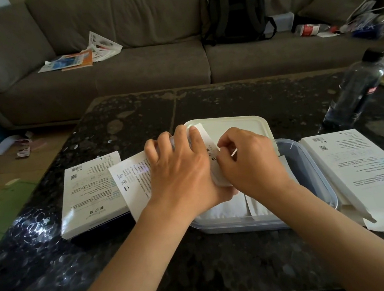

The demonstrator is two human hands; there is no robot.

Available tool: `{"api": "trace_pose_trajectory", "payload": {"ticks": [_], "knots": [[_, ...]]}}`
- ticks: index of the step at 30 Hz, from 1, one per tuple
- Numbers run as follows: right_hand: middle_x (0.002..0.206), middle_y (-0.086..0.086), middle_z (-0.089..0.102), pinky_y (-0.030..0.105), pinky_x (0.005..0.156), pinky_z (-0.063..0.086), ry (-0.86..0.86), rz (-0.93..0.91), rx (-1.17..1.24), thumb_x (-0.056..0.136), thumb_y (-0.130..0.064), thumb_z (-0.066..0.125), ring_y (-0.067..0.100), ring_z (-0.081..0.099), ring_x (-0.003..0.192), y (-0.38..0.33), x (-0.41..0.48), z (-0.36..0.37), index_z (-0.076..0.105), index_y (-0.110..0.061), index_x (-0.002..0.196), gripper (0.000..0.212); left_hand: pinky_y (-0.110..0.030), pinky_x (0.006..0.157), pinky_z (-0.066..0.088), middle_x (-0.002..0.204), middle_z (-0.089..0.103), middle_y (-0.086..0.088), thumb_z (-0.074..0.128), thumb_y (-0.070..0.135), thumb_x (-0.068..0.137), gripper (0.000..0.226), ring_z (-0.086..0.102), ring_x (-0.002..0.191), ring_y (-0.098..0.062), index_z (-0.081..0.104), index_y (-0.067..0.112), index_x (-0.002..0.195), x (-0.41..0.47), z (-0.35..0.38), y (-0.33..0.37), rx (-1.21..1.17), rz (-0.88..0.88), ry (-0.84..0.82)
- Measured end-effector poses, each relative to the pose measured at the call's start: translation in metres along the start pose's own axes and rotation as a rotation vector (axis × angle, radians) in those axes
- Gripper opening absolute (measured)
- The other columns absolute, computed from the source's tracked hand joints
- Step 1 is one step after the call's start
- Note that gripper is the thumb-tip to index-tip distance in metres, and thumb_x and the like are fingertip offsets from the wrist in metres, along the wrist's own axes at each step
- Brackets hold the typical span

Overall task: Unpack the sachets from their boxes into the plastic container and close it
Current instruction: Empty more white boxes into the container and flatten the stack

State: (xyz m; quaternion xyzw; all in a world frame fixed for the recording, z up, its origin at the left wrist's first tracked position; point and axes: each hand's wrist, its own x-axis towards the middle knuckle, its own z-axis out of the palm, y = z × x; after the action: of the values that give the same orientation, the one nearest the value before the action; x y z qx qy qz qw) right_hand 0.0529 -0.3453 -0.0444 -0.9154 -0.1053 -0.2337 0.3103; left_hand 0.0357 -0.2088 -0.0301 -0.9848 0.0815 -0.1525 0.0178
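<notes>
**Forearms meet at the box (136,177)**

It is gripped from above by the left hand (182,169), fingers curled over its far edge, and held over the plastic container (312,168), in which white sachets (231,207) lie. A thin tab (234,152) at its end is pinched by the right hand (250,161). Light, stiff card is expected, easily crushed; the edges are best held.

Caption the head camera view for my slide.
Left hand and right hand grip a white box at the edge of the plastic container, lid behind.
</notes>
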Motion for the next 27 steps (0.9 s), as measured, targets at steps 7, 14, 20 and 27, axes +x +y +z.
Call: {"api": "trace_pose_trajectory", "payload": {"ticks": [7, 14, 20, 27], "knots": [[0.087, 0.005, 0.065, 0.03, 0.058, 0.053, -0.014, -0.097, 0.031, 0.087, -0.018, 0.073, 0.017, 0.059, 0.064, 0.005, -0.001, 0.003, 0.076, -0.011, 0.091, 0.009, -0.058, 0.103, 0.029, 0.141, 0.054, -0.019, 0.055, 0.078, 0.057, 0.111, 0.052, 0.12, -0.044, 0.052, 0.006, 0.141, 0.0, 0.004, -0.001, -0.01, 0.006, 0.014], [0.08, 0.001, 0.06, 0.025, 0.056, 0.047, -0.037, -0.032, 0.01, 0.091, -0.014, 0.063, 0.014, 0.055, 0.063, -0.005, 0.0, 0.004, 0.066, -0.009, 0.08, 0.012, -0.058, 0.102, 0.03, 0.142, 0.052, -0.017, 0.057, 0.08, 0.058, 0.114, 0.051, 0.119, -0.042, 0.048, 0.006, 0.144, -0.001, 0.001, -0.001, -0.023, 0.017, 0.021], [0.084, 0.002, 0.071, 0.026, 0.057, 0.056, -0.235, 0.571, 0.519, 0.1, -0.016, 0.052, 0.018, 0.065, 0.065, 0.002, 0.018, -0.021, 0.067, -0.009, 0.087, 0.021, -0.051, 0.112, 0.026, 0.154, 0.032, -0.005, 0.064, 0.096, 0.057, 0.13, 0.038, 0.134, -0.031, 0.022, 0.02, 0.152, 0.002, -0.005, -0.009, -0.08, 0.072, -0.018], [0.085, 0.015, 0.075, 0.03, 0.054, 0.052, -0.328, 0.741, 0.943, 0.102, -0.008, 0.047, 0.019, 0.063, 0.057, 0.009, 0.02, -0.039, 0.06, -0.001, 0.091, 0.018, -0.048, 0.119, 0.022, 0.164, 0.019, 0.001, 0.065, 0.096, 0.058, 0.143, 0.028, 0.144, -0.026, 0.001, 0.022, 0.16, 0.008, -0.008, -0.019, -0.169, 0.129, -0.076]]}}
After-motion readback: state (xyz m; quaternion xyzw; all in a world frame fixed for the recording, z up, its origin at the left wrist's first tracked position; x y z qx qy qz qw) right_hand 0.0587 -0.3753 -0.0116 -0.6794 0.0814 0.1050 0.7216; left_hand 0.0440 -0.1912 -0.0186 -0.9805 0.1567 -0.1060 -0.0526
